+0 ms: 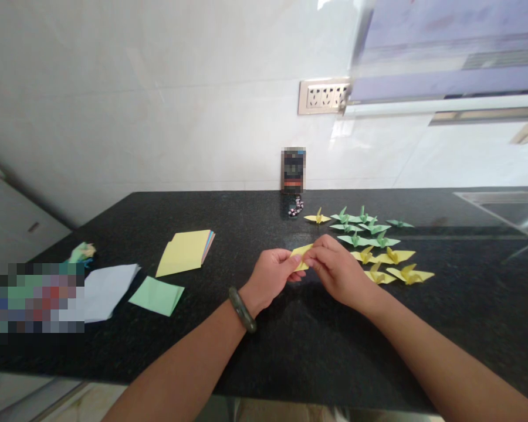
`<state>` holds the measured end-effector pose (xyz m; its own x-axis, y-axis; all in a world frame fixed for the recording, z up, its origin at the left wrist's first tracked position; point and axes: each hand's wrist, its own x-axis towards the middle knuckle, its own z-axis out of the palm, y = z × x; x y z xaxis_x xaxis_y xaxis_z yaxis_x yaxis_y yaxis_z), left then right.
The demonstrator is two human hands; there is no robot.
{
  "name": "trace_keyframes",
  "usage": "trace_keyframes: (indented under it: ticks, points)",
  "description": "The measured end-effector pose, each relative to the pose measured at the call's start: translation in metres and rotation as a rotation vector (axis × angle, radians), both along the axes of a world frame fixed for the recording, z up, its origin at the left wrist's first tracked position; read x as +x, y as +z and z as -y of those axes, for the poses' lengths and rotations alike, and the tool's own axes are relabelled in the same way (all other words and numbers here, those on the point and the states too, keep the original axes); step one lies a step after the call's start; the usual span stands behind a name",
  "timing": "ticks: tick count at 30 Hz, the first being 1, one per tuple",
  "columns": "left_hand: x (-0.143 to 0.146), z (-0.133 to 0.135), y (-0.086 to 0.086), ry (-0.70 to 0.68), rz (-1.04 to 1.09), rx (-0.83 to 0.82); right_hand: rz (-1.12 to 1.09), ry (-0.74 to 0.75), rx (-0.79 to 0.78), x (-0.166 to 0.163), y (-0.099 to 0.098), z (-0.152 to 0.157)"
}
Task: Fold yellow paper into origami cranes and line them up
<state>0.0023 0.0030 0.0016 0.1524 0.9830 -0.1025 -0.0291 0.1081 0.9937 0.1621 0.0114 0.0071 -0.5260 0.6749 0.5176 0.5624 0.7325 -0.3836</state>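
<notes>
Between my two hands is a small folded piece of yellow paper (301, 253), held just above the dark countertop. My left hand (270, 275) pinches its left side, thumb on top and fingers beneath. My right hand (338, 268) grips the right side with bent fingers, which cover part of the paper. Just beyond and right of my right hand lie several yellow paper cranes (393, 255) and, farther back, several green paper cranes (355, 239). One more yellow crane (318, 217) sits at the back left of that group.
Left on the black countertop (264, 363) are a stack of coloured paper (182, 252), folded green paper (157, 296) and white sheets (110, 290). A phone-like device (293, 170) leans on the wall with a beaded strap (296, 207). A sink (510, 208) is at right.
</notes>
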Motion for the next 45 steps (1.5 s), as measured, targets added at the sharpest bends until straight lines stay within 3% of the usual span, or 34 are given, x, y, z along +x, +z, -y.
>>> trace_keyframes:
  ticks: [16, 22, 28, 31, 33, 36, 38, 40, 45]
  points:
    - [0.0, 0.002, 0.0, -0.041, 0.092, -0.028, -0.142, -0.065, -0.02, 0.0, -0.001, -0.001]
    - [-0.002, 0.001, -0.004, -0.08, 0.049, 0.05, -0.149, -0.071, -0.021, 0.001, -0.004, -0.003]
    - [0.001, 0.001, -0.001, -0.021, 0.047, -0.022, -0.152, -0.056, -0.019, -0.001, -0.003, -0.002]
    - [0.001, 0.001, -0.001, 0.0, 0.066, -0.039, -0.271, -0.108, -0.021, -0.003, -0.003, 0.0]
    - [0.0, 0.0, -0.001, 0.01, 0.091, -0.05, -0.427, -0.24, -0.106, -0.005, -0.004, 0.0]
    - [-0.001, 0.0, -0.002, 0.009, 0.138, -0.057, -0.642, -0.323, -0.456, -0.008, -0.005, 0.0]
    - [-0.001, 0.0, -0.002, 0.001, 0.165, -0.048, -0.708, -0.221, -0.711, -0.01, -0.006, 0.0]
    - [-0.001, 0.0, -0.002, -0.011, 0.173, -0.036, -0.748, -0.095, -0.858, -0.012, -0.006, 0.001]
    - [-0.002, 0.0, -0.003, -0.055, 0.145, -0.007, -0.869, 0.008, -0.923, -0.015, -0.006, 0.003]
